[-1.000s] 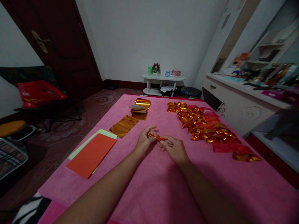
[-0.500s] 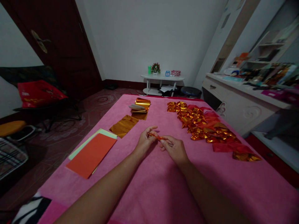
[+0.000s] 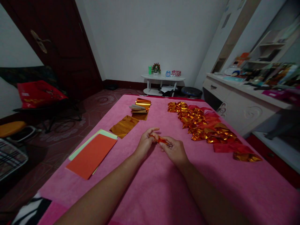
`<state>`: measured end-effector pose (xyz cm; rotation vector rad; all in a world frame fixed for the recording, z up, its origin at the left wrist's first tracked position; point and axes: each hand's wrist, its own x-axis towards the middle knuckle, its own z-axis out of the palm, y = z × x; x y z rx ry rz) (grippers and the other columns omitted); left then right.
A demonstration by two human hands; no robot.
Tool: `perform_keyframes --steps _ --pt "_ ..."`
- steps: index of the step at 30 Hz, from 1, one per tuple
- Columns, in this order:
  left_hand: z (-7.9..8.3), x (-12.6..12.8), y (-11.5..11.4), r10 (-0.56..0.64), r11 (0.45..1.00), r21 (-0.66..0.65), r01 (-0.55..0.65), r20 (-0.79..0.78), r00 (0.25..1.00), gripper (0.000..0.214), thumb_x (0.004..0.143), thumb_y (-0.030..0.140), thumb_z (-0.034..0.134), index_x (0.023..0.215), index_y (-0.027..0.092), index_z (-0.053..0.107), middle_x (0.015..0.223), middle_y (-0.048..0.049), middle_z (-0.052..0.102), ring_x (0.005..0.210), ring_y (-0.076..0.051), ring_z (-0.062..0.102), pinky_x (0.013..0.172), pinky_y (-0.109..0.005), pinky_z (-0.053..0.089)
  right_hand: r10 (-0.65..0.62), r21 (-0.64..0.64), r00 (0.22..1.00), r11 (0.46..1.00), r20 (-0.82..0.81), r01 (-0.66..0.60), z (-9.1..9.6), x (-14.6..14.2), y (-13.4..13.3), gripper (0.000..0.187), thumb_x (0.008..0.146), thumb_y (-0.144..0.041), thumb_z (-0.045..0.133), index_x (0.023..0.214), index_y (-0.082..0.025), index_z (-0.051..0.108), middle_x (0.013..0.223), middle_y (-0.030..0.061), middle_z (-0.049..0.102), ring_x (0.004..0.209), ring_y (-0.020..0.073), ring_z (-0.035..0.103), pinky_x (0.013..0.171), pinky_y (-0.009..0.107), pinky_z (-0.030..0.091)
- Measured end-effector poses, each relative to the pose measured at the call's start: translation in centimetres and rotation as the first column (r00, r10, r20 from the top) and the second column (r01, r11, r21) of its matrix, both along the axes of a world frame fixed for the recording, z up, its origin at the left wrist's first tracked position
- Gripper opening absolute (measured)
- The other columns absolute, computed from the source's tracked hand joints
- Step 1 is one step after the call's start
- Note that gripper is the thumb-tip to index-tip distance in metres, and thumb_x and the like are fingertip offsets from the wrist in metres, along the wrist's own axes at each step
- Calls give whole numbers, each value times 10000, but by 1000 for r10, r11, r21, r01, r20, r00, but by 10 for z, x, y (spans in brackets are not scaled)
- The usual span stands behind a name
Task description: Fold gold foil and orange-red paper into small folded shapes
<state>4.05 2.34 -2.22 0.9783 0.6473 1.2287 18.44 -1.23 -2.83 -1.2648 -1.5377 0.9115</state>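
Observation:
Between my two hands is a small piece of shiny orange-gold foil paper (image 3: 159, 140), narrow and partly hidden by the fingers. My left hand (image 3: 145, 142) pinches its left end, and the fingers of my right hand (image 3: 174, 149) are closed on the right end. Left of my hands lies a flat gold foil sheet (image 3: 124, 126). Beyond it sit a gold foil roll (image 3: 143, 102) and a folded stack of foil. An orange paper sheet (image 3: 92, 156) rests over pale green paper (image 3: 103, 133) nearer the left edge.
Rows of crumpled gold foil pieces (image 3: 187, 120), with red pieces (image 3: 222, 147) among them, line the right side of the pink cloth (image 3: 140, 193). A dresser (image 3: 241, 106) stands to the right, a small white table (image 3: 161, 77) behind, and a chair with a red bag (image 3: 39, 93) at left.
My right fingers have shifted slightly on the foil piece, and more of its orange surface shows between my hands. The things on the cloth have stayed where they were.

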Motion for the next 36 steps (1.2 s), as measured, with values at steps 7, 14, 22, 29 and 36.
perform_keyframes --steps 7,14,22,29,36 --pt "7 0 -5 50 999 11 -49 -70 996 430 610 95 609 1037 149 617 790 -12 599 665 -110 536 613 -232 396 -13 24 1000 1000 1 13 2 1 0 322 834 -398 580 1057 -183 672 773 45 708 653 176 682 593 278 572" --pt "7 3 -5 143 990 20 -142 -49 988 703 636 215 770 1258 236 441 1086 -63 586 785 -110 591 654 -220 450 -17 101 999 995 47 12 4 5 0 343 907 -393 472 1100 -179 658 780 48 713 652 152 687 635 259 561" --pt "7 4 -6 32 998 -54 -33 -22 999 608 665 279 773 1200 181 502 1107 -95 597 902 -168 611 791 -322 500 -14 187 999 982 51 4 1 5 2 353 895 -324 507 1212 -220 625 1047 61 721 795 181 705 768 336 575" --pt "7 3 -5 23 997 -76 -22 17 1000 547 662 232 749 1152 163 514 1044 -88 628 871 -173 622 781 -341 506 0 193 998 981 69 -14 1 5 3 349 900 -304 509 1222 -222 616 1101 72 704 811 172 704 778 325 572" --pt "3 3 -2 38 995 -89 -35 31 999 443 644 145 680 1065 160 546 1008 -82 656 859 -174 633 767 -332 508 -9 201 993 979 116 -15 2 6 2 346 901 -272 496 1220 -218 618 1087 69 709 823 168 697 792 318 561"
